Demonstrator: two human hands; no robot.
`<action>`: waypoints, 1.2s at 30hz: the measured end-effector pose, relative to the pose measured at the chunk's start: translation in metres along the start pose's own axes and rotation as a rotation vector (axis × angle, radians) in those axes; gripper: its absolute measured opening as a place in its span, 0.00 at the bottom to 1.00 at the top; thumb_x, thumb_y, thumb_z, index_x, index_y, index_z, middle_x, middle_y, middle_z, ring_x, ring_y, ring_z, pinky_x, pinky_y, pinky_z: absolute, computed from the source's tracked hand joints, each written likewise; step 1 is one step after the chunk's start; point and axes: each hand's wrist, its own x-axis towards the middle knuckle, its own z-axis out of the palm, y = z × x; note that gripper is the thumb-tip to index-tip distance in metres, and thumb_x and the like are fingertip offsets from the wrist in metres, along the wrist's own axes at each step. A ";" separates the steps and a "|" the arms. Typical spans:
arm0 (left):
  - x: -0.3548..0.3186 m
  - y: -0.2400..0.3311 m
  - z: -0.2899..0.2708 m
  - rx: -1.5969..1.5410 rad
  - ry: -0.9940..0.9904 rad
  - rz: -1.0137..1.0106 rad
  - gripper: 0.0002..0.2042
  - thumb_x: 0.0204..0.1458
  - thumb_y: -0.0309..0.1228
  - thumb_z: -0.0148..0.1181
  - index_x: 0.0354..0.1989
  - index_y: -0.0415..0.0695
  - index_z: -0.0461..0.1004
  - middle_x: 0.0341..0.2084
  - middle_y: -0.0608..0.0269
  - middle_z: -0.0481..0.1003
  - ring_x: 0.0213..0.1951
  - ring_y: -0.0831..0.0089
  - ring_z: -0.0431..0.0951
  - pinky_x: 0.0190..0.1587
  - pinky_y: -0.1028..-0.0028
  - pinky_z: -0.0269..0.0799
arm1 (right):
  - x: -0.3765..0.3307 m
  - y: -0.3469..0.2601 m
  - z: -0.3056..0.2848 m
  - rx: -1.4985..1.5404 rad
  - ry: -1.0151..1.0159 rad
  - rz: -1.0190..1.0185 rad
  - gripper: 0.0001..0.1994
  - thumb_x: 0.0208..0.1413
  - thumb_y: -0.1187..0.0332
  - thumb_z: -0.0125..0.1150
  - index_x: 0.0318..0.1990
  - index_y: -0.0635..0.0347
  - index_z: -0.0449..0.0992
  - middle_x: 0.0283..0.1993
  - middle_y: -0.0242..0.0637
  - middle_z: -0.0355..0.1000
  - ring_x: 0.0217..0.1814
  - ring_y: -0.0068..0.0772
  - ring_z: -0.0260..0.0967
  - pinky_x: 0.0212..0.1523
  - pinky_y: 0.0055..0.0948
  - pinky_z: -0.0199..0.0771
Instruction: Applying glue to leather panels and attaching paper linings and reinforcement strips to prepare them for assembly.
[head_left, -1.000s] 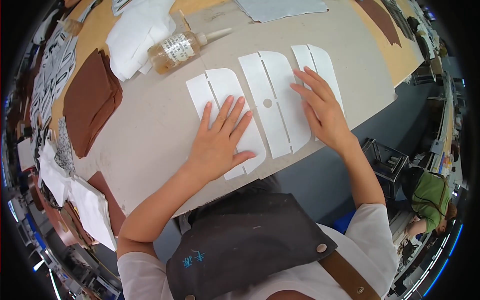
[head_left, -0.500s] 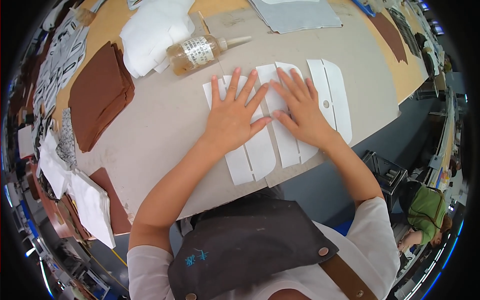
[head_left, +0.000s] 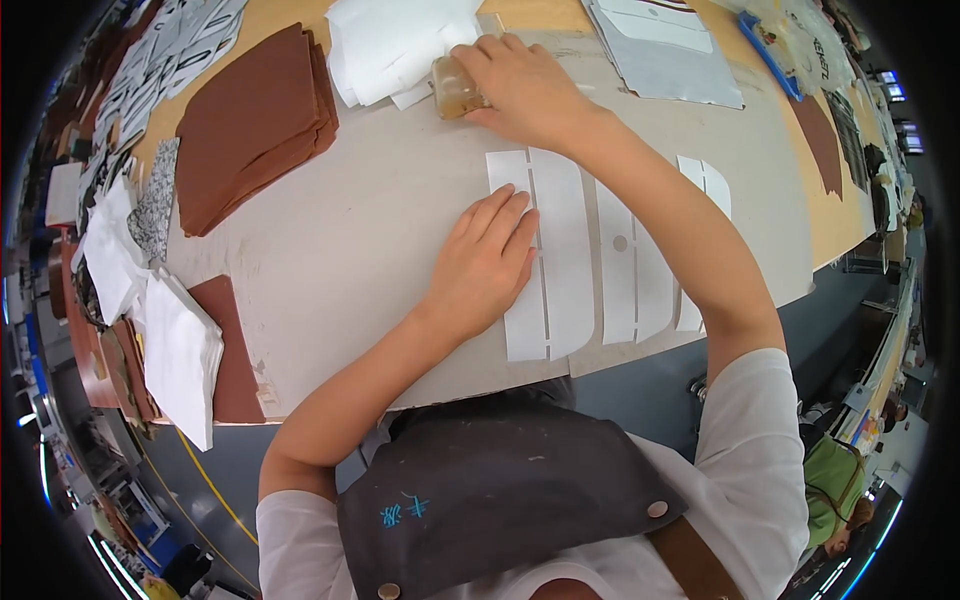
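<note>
My right hand (head_left: 530, 95) is wrapped round a clear bottle (head_left: 456, 90) of amber liquid at the back of the table; its nozzle and label are hidden by the hand. My left hand (head_left: 487, 255) lies flat, fingers stretched out and close together, along the left edge of a white slotted piece (head_left: 570, 265). To the right is another white slotted piece (head_left: 618, 275) with a round hole, partly under my right forearm. A third white piece (head_left: 715, 182) shows beyond that arm. All three lie on a grey board (head_left: 350, 270).
Brown sheets (head_left: 255, 120) are stacked at the left, with white sheets (head_left: 395, 50) behind the bottle. Another white stack (head_left: 180, 350) overhangs the near left edge. Grey sheets (head_left: 665, 60) and a blue tray (head_left: 768, 55) sit at the far right. A person in green (head_left: 835, 485) is off to the right.
My right hand has left the white pieces, reached forward and taken hold of the bottle. My left hand has shifted to the leftmost piece's edge, its fingers drawn together. The whole view has shifted.
</note>
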 end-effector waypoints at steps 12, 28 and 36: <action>-0.007 -0.003 -0.002 -0.041 -0.058 -0.089 0.19 0.41 0.24 0.65 0.43 0.32 0.71 0.45 0.50 0.67 0.50 0.54 0.67 0.51 0.62 0.68 | -0.077 0.032 -0.025 1.937 0.767 0.579 0.21 0.57 0.69 0.60 0.55 0.65 0.62 0.56 0.47 0.66 0.60 0.51 0.65 0.64 0.46 0.65; -0.024 0.007 -0.009 0.038 -0.076 -0.129 0.20 0.42 0.25 0.64 0.46 0.34 0.71 0.47 0.54 0.67 0.51 0.57 0.67 0.50 0.62 0.66 | -0.087 0.013 -0.004 1.898 0.627 0.631 0.18 0.53 0.68 0.66 0.50 0.60 0.70 0.48 0.35 0.72 0.52 0.30 0.70 0.58 0.38 0.70; -0.023 0.007 -0.009 0.035 -0.082 -0.134 0.20 0.42 0.25 0.63 0.46 0.34 0.70 0.47 0.54 0.67 0.51 0.57 0.67 0.49 0.62 0.66 | -0.082 0.006 -0.003 1.435 0.627 0.620 0.18 0.48 0.69 0.69 0.47 0.62 0.73 0.42 0.34 0.74 0.45 0.23 0.72 0.43 0.25 0.73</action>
